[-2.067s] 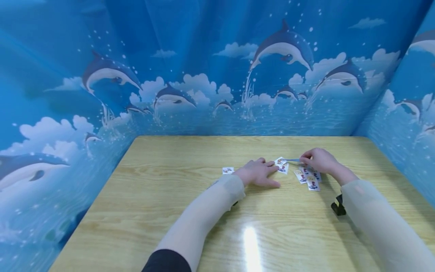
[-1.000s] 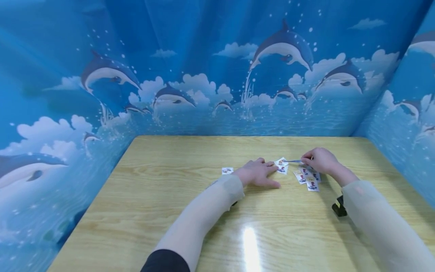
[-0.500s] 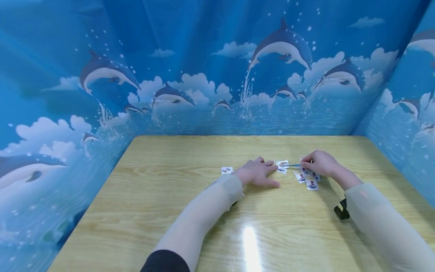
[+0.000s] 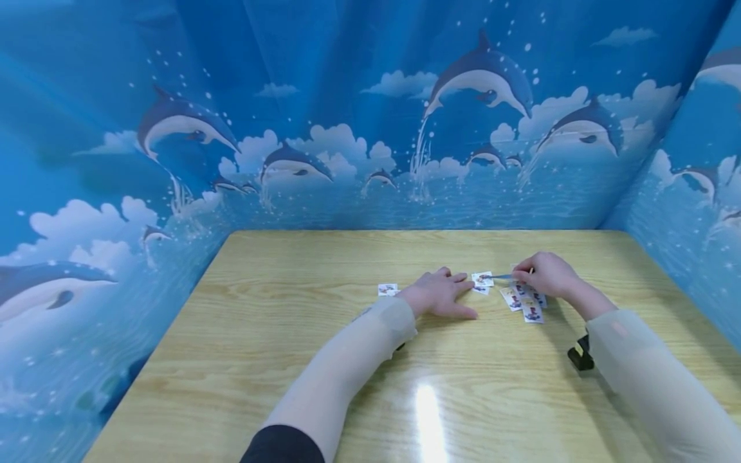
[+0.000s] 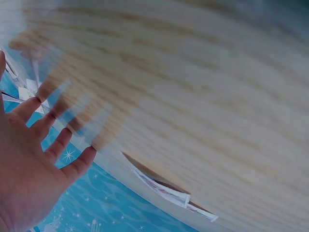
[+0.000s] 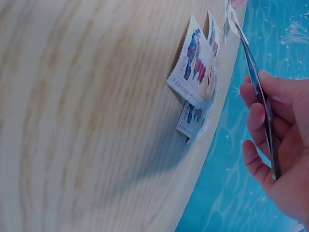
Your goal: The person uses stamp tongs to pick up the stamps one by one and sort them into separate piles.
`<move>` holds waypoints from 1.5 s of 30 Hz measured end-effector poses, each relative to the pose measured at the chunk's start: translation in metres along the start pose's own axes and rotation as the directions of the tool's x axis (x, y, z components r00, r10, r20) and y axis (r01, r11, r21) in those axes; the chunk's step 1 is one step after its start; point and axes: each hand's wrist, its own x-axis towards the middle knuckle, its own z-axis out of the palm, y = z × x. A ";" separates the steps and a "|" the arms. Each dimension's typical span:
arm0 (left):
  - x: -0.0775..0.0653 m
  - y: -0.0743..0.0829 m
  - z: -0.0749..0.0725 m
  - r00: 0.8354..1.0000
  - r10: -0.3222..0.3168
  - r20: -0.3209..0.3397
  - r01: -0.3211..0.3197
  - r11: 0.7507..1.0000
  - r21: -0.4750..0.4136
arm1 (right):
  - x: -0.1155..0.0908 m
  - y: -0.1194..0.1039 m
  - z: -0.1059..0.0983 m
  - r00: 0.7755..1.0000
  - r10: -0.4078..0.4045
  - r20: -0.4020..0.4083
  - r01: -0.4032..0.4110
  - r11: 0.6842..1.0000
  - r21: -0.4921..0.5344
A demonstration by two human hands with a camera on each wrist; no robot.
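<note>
Between thumb and fingers my right hand pinches a pair of metal tweezers, pointing left in the head view. Their tips are at a small postage stamp that overlaps another stamp; whether they grip it cannot be told. My left hand rests on the table with fingers spread, its fingertips at the edge of these stamps. Below the right hand lies a group of overlapping stamps with perforated edges and coloured figures, partly hidden by that hand in the head view.
More stamps lie left of the left hand, and the left wrist view shows these stamps edge-on, slightly curled. The wooden table meets a blue dolphin-print curtain at the back and sides.
The stamp at the tweezers' tips has turned from tilted to nearly square and shifted slightly right. My right hand dipped a little and came back up. The left hand stays in place.
</note>
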 end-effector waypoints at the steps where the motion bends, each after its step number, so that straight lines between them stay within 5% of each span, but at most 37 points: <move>1: 0.000 0.000 0.000 1.000 0.003 0.001 -0.003 1.000 -0.001 | 0.000 0.000 0.000 1.000 0.002 -0.003 -0.002 1.000 -0.001; 10: -0.005 -0.013 -0.005 0.998 0.060 0.031 -0.057 0.996 -0.073 | -0.005 -0.006 -0.002 1.000 0.010 -0.030 -0.010 1.000 0.008; 22: -0.044 -0.051 -0.006 0.990 0.140 -0.031 -0.143 0.981 -0.130 | -0.015 -0.045 0.001 0.998 -0.031 -0.047 0.037 0.990 0.135; 32: -0.094 -0.089 0.008 0.993 0.096 -0.072 -0.109 0.973 -0.202 | -0.011 -0.085 0.027 0.994 -0.094 -0.062 0.105 0.971 0.213; 45: -0.143 -0.138 0.025 0.978 0.001 -0.207 -0.050 0.971 -0.233 | 0.002 -0.112 0.055 0.988 -0.152 -0.016 0.152 0.960 0.235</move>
